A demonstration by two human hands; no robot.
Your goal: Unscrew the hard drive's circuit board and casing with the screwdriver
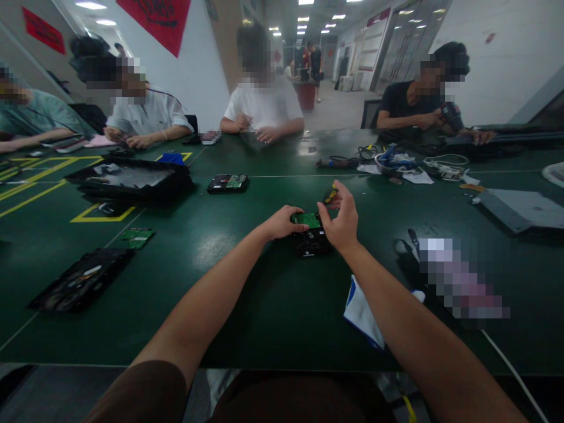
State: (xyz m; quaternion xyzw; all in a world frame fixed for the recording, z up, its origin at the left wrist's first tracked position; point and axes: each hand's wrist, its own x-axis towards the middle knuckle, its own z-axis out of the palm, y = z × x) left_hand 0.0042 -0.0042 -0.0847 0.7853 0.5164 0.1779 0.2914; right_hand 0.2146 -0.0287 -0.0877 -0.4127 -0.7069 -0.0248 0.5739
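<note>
A black hard drive (pixel 312 241) with a green circuit board (pixel 307 220) on top lies on the dark green table (pixel 247 282) in front of me. My left hand (pixel 282 222) is closed on the drive's left edge at the board. My right hand (pixel 341 220) rests on the drive's right side, its fingers pinched round a small yellow-and-black tool (pixel 331 195) that is held just above the drive.
Another hard drive (pixel 228 183) lies farther back, a loose green board (pixel 137 237) and a black tray (pixel 81 286) to the left, a large black case (pixel 130 179) beyond. A white-blue cloth (pixel 363 311) lies under my right forearm. Several people sit round the table; cables and tools (pixel 392 161) lie at the right.
</note>
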